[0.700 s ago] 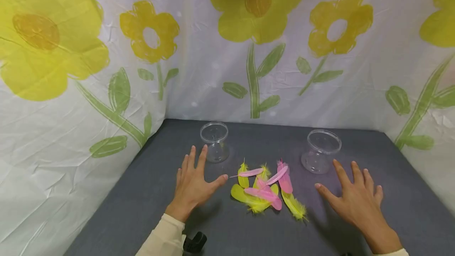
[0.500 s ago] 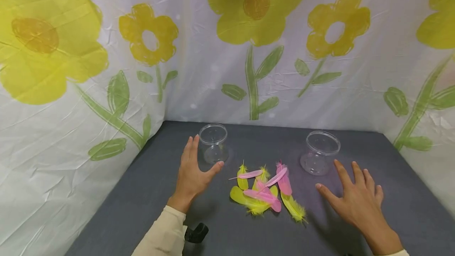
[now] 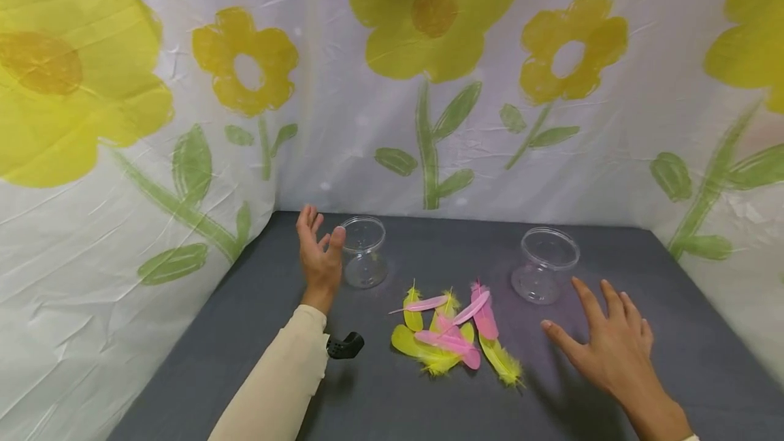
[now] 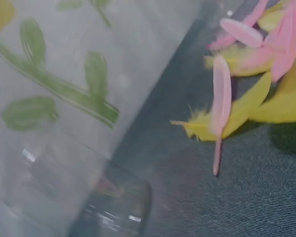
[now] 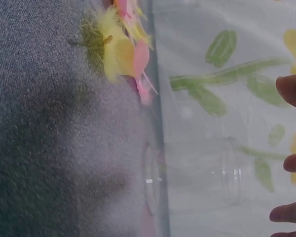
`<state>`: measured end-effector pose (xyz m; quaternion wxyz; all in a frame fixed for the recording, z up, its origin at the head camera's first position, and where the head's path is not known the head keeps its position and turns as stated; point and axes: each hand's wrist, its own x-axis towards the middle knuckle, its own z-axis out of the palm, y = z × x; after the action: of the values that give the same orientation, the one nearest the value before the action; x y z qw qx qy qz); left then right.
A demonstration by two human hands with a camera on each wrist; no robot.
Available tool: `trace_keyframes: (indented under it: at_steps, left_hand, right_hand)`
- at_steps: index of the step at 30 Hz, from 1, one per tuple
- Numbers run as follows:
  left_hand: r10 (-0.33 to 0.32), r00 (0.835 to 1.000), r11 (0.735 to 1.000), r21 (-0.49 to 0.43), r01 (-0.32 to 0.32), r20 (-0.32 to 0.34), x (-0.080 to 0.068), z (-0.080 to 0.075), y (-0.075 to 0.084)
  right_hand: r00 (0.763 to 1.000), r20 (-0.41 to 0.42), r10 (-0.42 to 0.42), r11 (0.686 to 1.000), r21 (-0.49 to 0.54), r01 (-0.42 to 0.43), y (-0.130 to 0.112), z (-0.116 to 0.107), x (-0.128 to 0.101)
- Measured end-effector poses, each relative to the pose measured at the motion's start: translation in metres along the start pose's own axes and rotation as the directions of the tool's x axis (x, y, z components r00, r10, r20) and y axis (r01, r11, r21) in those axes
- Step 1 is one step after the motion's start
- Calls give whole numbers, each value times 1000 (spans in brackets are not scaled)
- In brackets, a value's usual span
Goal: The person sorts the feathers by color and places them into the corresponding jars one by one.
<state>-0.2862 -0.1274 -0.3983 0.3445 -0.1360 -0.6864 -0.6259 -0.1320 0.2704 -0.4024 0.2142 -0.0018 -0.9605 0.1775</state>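
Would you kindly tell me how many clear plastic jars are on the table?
2: the left jar stands beside the left hand; the right jar stands just beyond the right hand. None seem hidden.

I see my left hand (image 3: 318, 254) raised beside the left clear jar (image 3: 364, 251), thumb at its rim. The jar stands upright, open-mouthed, on the grey table.

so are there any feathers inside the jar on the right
No, the right jar looks see-through and empty, while the feathers lie in a pile on the table beside it.
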Motion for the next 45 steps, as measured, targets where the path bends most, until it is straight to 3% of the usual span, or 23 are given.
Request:
trace_keyframes:
  at_steps: [4,8,14,19,21,27,37,40,45]
  left_hand:
    - [-100,995,993,-64,98,-24,1,12,-21]
    - [-205,978,978,-36,204,-34,-8,21,-38]
    - [-288,957,950,118,289,-29,-25,22,-53]
    - [-356,935,900,268,344,-7,-31,23,-62]
    - [-375,927,881,308,359,-6,-32,22,-64]
    - [-383,924,861,361,359,-3,-35,18,-64]
    - [-383,924,867,356,349,25,-50,7,-51]
    - [-385,922,864,364,349,30,-57,3,-47]
    - [-383,923,862,368,349,24,-70,-6,-38]
  right_hand:
    - [1000,-15,0,1000,0,0,2,1,-2]
    - [1000,-7,-4,1000,7,4,1,5,-5]
    - [1000,9,-15,1000,24,14,-5,9,-8]
    - [1000,24,-15,999,32,14,-8,11,-10]
    - [999,35,-11,1000,28,10,-9,11,-10]
    - [998,63,-8,1000,22,6,-11,13,-10]
    - [998,23,-50,998,38,49,-14,8,-3]
    - [997,-18,-77,995,63,78,-15,6,4]
    - [983,-123,-133,966,204,156,-17,4,19]
